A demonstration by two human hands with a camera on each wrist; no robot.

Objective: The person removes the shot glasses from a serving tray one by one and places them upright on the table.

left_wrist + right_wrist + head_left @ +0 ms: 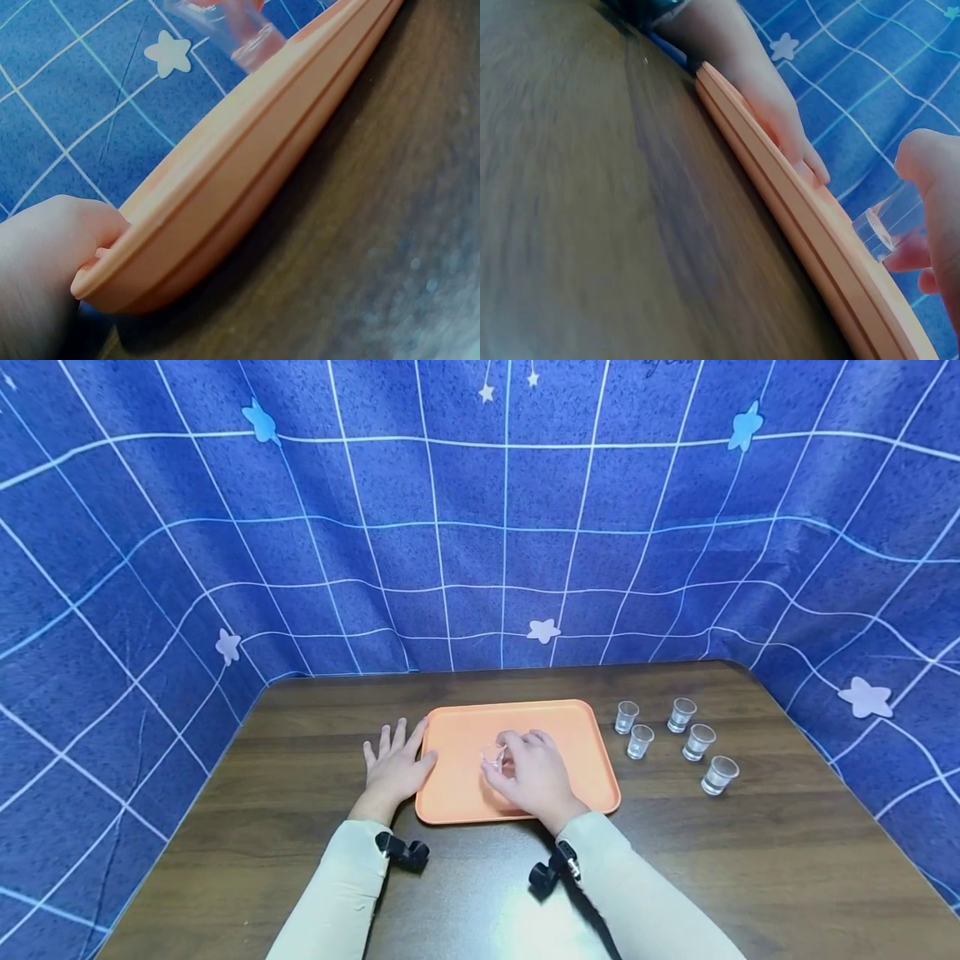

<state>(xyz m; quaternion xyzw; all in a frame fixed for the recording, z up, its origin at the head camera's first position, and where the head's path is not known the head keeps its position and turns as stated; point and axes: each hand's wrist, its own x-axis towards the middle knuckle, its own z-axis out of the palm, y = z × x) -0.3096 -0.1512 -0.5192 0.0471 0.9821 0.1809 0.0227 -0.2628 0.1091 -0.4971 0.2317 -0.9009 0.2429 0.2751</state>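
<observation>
Backdrop: blue cloth with a white grid and pale stars (543, 630) hangs behind and to both sides of me.
Surface: dark brown wood grain (315, 827), with an orange tray (465, 785) lying flat at its middle, straight ahead of me at 12 o'clock.
Left hand: my left hand (393, 768) lies flat on the surface at the tray's 9 o'clock edge, fingers straight and spread, thumb against the rim. It grips nothing; the left wrist view shows the thumb pressed to the tray's lip.
Right hand: my right hand (528, 772) is over the tray's middle, fingers curled round a small clear cup (495, 757) and pinching it by the wall.
Cup in hand: over the middle of the tray, low above its floor; in the right wrist view its base (875, 229) seems just clear of the tray, though I cannot tell for sure whether it touches.
Other cups: five more clear cups (698, 742) stand upright on the bare surface at the tray's 3 o'clock, in a loose cluster, well apart from my hands.
Step in hand: I judge that I am setting this first cup down onto the tray while steadying the tray.
Next move: it calls for lowering the cup level until its base sits flat, easing my fingers off without tipping it, then reaching out to 3 o'clock for another.
</observation>
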